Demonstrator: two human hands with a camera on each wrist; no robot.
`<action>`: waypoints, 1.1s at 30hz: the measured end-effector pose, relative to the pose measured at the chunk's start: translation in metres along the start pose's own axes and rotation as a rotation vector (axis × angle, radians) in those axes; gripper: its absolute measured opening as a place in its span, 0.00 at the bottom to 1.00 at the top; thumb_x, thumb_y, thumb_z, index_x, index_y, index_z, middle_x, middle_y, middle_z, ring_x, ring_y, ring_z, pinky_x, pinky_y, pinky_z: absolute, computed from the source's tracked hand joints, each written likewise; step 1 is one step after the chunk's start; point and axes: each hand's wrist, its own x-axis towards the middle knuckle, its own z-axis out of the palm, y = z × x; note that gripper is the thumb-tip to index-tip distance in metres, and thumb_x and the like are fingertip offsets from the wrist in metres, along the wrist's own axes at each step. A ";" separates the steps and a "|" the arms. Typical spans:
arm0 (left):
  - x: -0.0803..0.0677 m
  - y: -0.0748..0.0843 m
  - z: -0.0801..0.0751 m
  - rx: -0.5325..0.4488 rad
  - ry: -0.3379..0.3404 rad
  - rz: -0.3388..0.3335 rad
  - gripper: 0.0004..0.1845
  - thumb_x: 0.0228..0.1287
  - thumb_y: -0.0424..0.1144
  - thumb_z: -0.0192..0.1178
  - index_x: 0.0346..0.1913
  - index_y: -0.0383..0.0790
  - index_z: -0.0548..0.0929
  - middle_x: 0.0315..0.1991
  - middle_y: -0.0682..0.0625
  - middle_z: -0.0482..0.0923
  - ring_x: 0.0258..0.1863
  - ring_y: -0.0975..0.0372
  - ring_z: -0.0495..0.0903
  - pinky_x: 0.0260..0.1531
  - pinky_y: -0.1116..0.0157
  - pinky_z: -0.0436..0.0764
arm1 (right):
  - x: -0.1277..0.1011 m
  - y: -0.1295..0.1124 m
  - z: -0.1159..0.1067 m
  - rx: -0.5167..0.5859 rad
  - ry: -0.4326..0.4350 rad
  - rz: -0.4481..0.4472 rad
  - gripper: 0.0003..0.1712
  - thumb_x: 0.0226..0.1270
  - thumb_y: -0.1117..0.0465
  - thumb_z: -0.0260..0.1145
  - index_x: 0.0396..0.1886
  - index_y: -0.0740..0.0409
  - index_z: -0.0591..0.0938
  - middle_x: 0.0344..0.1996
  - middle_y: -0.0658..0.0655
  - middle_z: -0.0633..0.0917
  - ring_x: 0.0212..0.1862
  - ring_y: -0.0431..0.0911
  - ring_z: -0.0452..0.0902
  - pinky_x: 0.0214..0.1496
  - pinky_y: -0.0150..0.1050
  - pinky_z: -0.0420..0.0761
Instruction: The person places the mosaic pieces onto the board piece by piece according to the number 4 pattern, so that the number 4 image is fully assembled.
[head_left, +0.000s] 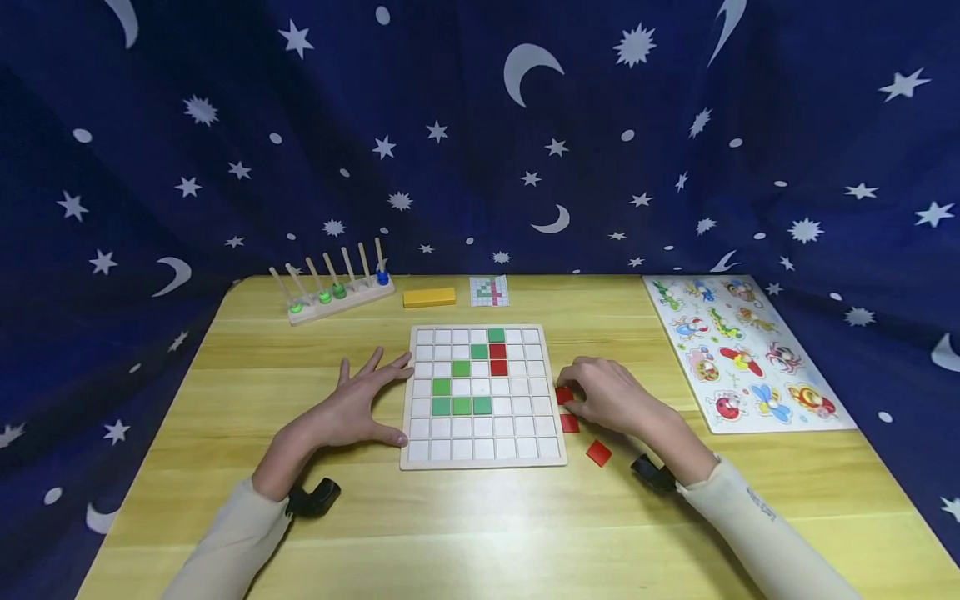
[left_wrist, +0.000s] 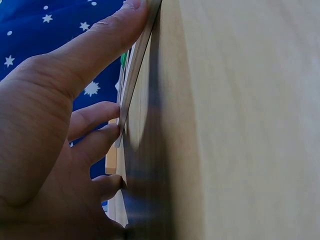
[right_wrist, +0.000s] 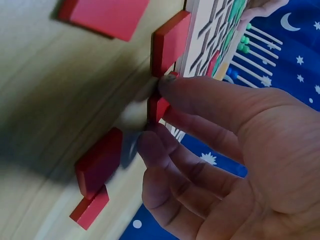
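A square wooden grid board (head_left: 442, 450) lies in front of the person, with several green tiles (head_left: 461, 406) and two red tiles (head_left: 498, 367) in its cells. At the board's left edge, my left hand (head_left: 352, 408) has its fingers spread, thumb and fingertips against the rim. My right hand (head_left: 611, 396) is at the right edge, where thumb and fingers pinch a red tile (right_wrist: 158, 108). Another red tile (head_left: 570, 423) lies just below that one, by the rim, and a loose red tile (head_left: 598, 452) is nearer the person. Beyond the fingers, the right wrist view shows further red tiles (right_wrist: 99, 164).
At the back stand a peg rack with beads (head_left: 341, 305), a yellow block (head_left: 429, 297) and a small pattern card (head_left: 489, 291). An insect picture puzzle board (head_left: 705, 404) lies on the right. A dark star-patterned cloth (head_left: 480, 167) hangs behind the table.
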 end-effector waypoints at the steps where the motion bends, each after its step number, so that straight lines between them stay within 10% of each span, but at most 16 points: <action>1: 0.000 0.000 0.000 0.001 0.000 0.003 0.57 0.40 0.60 0.80 0.75 0.45 0.66 0.80 0.51 0.49 0.78 0.44 0.35 0.65 0.34 0.22 | 0.000 0.000 0.000 0.000 0.005 0.002 0.14 0.51 0.67 0.78 0.40 0.58 0.88 0.31 0.50 0.81 0.29 0.43 0.69 0.30 0.38 0.72; 33: -0.001 0.000 0.002 0.004 0.011 0.006 0.57 0.40 0.61 0.79 0.75 0.46 0.67 0.80 0.51 0.50 0.78 0.44 0.35 0.65 0.32 0.24 | 0.052 -0.050 0.014 -0.035 0.039 -0.123 0.09 0.54 0.66 0.75 0.36 0.57 0.86 0.29 0.48 0.79 0.28 0.42 0.70 0.30 0.37 0.74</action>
